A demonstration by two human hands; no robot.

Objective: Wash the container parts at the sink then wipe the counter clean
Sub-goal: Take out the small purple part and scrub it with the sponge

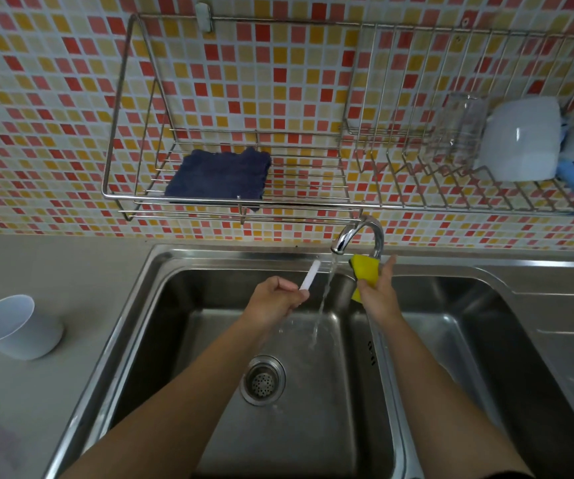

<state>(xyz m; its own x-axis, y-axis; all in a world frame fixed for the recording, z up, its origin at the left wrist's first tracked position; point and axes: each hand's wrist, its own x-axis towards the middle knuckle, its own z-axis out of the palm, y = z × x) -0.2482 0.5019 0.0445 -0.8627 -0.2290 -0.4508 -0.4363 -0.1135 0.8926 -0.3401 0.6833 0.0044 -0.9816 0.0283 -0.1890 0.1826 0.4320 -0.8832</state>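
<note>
1. Container part [309, 276]: a slim white strip, pinched at its near end by the left grip [275, 299], fingers curled round it. Its free end points to 1 o'clock, just beside the water stream [325, 295].
2. At 3 o'clock of the stream, the right grip [378, 292] is closed round a yellow sponge [365, 274], close under the faucet [361, 236].
3. Both are held over the left basin of the sink [147, 288]; drain [263, 380] at 6 o'clock.
4. White cup [16, 326] on the tabletop [71, 264] at 9 o'clock; blue cloth [216, 176] on the wire rack [295, 188] at 12.
5. Step, as I read it: washing, with the strip about to be scrubbed or rinsed. Next move calls for bringing strip and sponge together under the flow. The cup likely awaits washing; the wiping comes later.
</note>
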